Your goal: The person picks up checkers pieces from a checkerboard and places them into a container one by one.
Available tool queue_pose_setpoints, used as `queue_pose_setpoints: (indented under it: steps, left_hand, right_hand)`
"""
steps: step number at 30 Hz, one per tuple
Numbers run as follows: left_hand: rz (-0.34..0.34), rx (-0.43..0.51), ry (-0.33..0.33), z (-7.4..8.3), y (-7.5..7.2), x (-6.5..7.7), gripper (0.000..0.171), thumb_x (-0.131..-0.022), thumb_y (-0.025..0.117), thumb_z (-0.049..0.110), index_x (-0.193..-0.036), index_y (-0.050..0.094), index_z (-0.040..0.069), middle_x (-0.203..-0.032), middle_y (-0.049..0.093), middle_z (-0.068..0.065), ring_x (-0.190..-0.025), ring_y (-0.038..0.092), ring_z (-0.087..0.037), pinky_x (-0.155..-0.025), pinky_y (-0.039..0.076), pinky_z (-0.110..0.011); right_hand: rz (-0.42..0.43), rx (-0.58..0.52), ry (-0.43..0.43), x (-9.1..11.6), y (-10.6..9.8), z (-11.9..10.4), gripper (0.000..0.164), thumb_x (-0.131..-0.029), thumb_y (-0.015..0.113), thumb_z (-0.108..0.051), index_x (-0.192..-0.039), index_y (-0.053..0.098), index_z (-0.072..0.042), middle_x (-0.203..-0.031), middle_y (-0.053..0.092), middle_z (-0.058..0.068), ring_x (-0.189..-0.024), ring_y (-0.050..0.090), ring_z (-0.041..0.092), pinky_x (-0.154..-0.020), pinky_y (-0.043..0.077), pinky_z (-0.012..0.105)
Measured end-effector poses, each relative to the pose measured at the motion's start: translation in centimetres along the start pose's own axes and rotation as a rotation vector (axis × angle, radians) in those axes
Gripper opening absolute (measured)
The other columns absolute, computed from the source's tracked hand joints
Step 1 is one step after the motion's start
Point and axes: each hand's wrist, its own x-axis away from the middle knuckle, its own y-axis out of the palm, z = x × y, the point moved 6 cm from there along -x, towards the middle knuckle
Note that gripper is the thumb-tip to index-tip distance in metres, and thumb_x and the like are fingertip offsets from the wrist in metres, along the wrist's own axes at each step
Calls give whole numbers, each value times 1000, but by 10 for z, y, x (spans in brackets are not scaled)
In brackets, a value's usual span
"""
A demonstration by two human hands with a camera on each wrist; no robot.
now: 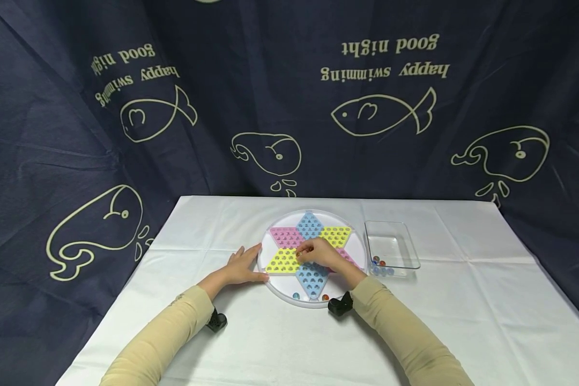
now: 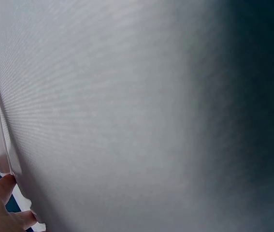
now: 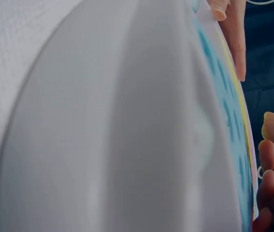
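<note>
Over the star board (image 1: 280, 284), near its middle, my right grip (image 1: 324, 254) pinches an amber marble (image 1: 298, 254); my left grip (image 1: 242, 266), fingers spread, touches the left rim. A teal marble (image 1: 296, 295) and an orange marble (image 1: 325, 297) lie by the near rim. Just right stands a clear box (image 1: 395, 244). White worktop (image 1: 473, 279) stretches beyond; dark cloth (image 1: 289, 69) behind reads "good night", "happy swimming", upside down.
</note>
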Motion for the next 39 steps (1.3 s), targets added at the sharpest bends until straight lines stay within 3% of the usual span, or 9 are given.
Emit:
queue_pose_setpoints:
  steps: [17,22,26,31,39]
  left_hand:
    - [10,-3,-9,2,0,-1,102,-74,69,51,-147,15,5,-151,19,-14,-136,4,-48,-109,2,-61]
    - [9,0,-9,2,-1,0,101,-74,69,51,-146,15,5,-151,19,-15,-136,4,-48,-109,2,-61]
    - [6,-2,-16,2,-1,0,102,-73,69,52,-147,15,6,-152,18,-14,-136,3,-47,-109,1,-60]
    - [7,-3,-13,1,-1,0,102,-73,68,52,-147,15,5,-151,18,-14,-136,3,-47,-109,0,-60]
    - [6,-3,-14,0,0,0,104,-73,68,55,-147,14,6,-152,18,-14,-136,2,-47,-109,0,-60]
  right_hand:
    - [32,-148,54,5,-18,-4,26,-81,68,-18,-102,66,-3,-81,58,0,-72,47,11,-60,42,21]
    - [38,-185,21,4,-26,-7,29,-83,66,-16,-106,64,2,-82,59,1,-73,51,9,-67,48,24]
    - [37,-223,3,7,-34,-11,29,-84,65,-14,-107,62,4,-84,61,1,-74,54,9,-75,52,34]
    - [41,-274,14,9,-43,-13,33,-84,65,-15,-111,60,4,-88,61,0,-80,55,9,-86,49,43]
    - [41,-341,31,12,-55,-9,37,-86,64,-17,-116,57,5,-100,63,3,-89,56,9,-94,44,44]
